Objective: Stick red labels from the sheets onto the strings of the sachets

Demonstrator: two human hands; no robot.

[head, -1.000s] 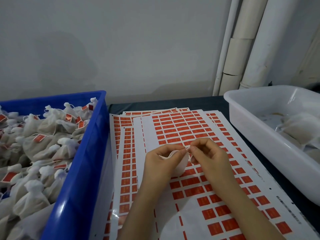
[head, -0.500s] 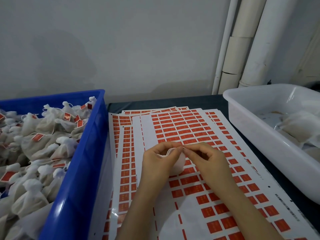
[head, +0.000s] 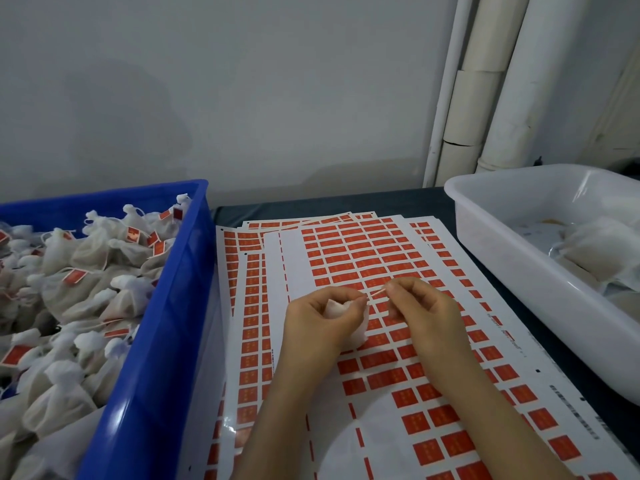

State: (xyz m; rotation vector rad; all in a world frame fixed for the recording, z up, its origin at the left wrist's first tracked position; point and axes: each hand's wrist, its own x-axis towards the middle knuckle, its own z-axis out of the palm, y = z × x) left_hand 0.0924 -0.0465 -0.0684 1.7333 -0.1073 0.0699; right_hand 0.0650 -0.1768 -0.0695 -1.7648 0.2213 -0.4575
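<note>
My left hand (head: pixel 320 323) curls round a small white sachet (head: pixel 337 310) just above the label sheets (head: pixel 381 341). A thin string (head: pixel 375 293) runs from the sachet across a small gap to my right hand (head: pixel 420 311), whose thumb and forefinger pinch its end. Whether a red label sits on the string I cannot tell. The sheets, white with rows of red labels, lie stacked on the dark table between two bins.
A blue bin (head: pixel 152 341) at the left holds several white sachets, some with red labels. A white tub (head: pixel 512 271) at the right holds a few unlabelled sachets. White pipes (head: pixel 485 81) stand against the grey wall behind.
My hands, fingertips together half a second ago, have drawn slightly apart, and the string now shows stretched between them. The sachet stays in my left hand.
</note>
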